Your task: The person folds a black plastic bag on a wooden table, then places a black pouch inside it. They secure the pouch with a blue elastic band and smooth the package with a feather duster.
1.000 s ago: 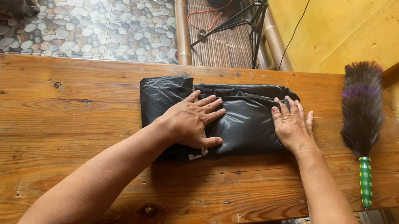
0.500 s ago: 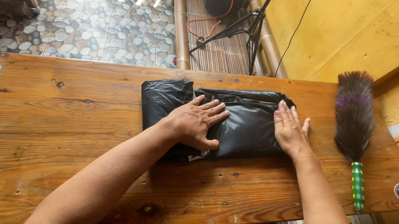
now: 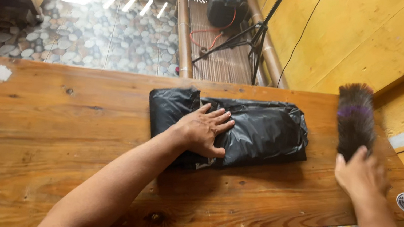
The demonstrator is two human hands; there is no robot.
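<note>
Pressing flat on a folded black plastic bag (image 3: 243, 128) at the middle of the wooden desk (image 3: 48, 127), the left hand (image 3: 203, 130) is seen with fingers spread. The right hand (image 3: 360, 173) is closed over the handle of a feather duster (image 3: 355, 119) lying beside the bag. The slick bag could slide or unfold if pressure is eased.

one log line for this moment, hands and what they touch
left hand: flat on black plastic bundle | right hand: on feather duster, grip unclear | surface: wooden table
</note>
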